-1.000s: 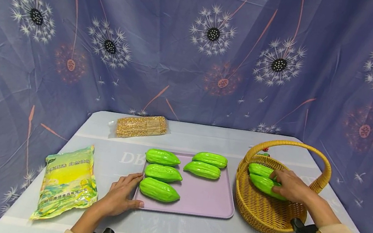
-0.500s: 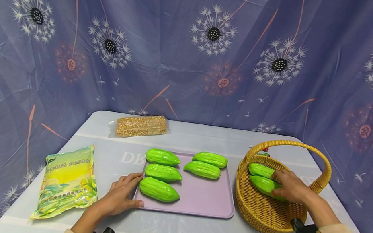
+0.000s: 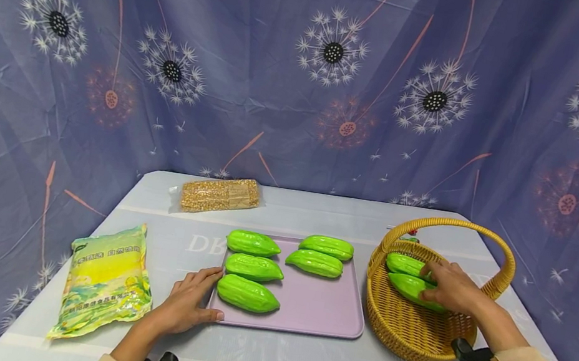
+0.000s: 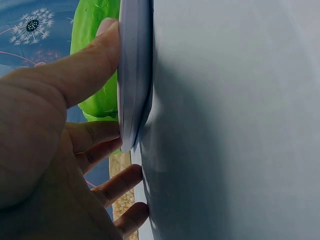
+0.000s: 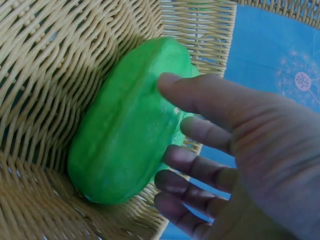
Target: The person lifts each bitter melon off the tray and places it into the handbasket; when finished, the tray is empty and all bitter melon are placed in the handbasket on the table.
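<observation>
My right hand [image 3: 451, 287] is inside a yellow wicker basket [image 3: 378, 318], over two glossy green ridged gourds. Its thumb lies on the nearer gourd [image 5: 125, 125], with the other fingers bent along that gourd's far side. The farther gourd [image 3: 404, 264] lies beside it, partly behind the fingers. My left hand [image 3: 188, 302] rests at the near left corner of a pale purple tray [image 3: 315, 307]. In the left wrist view its thumb [image 4: 95, 62] touches the tray's rim, while the other fingers spread loosely at the tray's side. On the tray lie several more green gourds [image 3: 248, 294].
A yellow-green plastic packet [image 3: 108, 284] lies left of the tray. Behind the tray is a clear-wrapped golden grain block [image 3: 220, 196]. The basket's tall handle [image 3: 453, 223] arches over its opening. A small red item [image 3: 412, 231] shows behind the basket. A purple dandelion-print curtain [image 3: 261, 75] surrounds the table.
Almost nothing moves. My right hand stays at the gourds in the basket, and the nearer gourd shifts very slightly. My left hand keeps its place at the tray.
</observation>
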Available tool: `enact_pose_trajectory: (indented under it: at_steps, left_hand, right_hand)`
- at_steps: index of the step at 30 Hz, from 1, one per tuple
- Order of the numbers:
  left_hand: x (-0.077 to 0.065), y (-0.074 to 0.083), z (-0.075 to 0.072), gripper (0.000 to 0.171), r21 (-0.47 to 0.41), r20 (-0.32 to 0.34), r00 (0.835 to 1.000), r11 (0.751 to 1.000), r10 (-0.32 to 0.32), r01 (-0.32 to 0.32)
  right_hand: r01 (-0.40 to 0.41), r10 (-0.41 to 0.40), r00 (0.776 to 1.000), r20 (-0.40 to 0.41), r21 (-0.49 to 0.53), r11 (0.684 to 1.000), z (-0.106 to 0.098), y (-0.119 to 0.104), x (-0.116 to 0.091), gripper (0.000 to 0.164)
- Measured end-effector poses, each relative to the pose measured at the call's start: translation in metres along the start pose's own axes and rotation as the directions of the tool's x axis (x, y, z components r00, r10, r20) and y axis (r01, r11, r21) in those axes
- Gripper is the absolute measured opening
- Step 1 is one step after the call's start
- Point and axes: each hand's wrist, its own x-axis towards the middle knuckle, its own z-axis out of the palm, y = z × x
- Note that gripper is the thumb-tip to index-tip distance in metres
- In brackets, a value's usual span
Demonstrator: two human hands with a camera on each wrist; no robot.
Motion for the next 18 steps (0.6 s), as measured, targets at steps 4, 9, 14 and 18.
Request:
enact_pose_trajectory:
  at_steps: [4, 9, 14, 18]
  left_hand:
    - [0.0004, 0.0001, -0.0003, 0.083, 0.007, -0.001, 1.0, 1.0, 0.0, 0.0]
    - [0.0007, -0.0002, -0.0001, 0.083, 0.005, 0.001, 1.0, 1.0, -0.001, 0.001]
    - [0.001, -0.0005, 0.0001, 0.083, -0.001, 0.004, 1.0, 1.0, -0.002, 0.002]
    - [0.0009, -0.0006, 0.0001, 0.083, 0.0, 0.005, 1.0, 1.0, -0.001, 0.001]
  right_hand:
    - [0.027, -0.027, 1.0, -0.007, 0.001, 1.0, -0.0007, -0.0017, -0.0004, 0.045]
    - [0.017, -0.017, 1.0, 0.02, -0.027, 0.999, -0.0004, -0.0013, -0.0007, 0.04]
    - [-0.016, 0.017, 0.999, 0.041, -0.036, 0.999, 0.0, -0.0004, -0.0013, 0.039]
    - [-0.013, 0.014, 0.999, 0.035, -0.025, 1.0, -0.0003, -0.0007, -0.0015, 0.039]
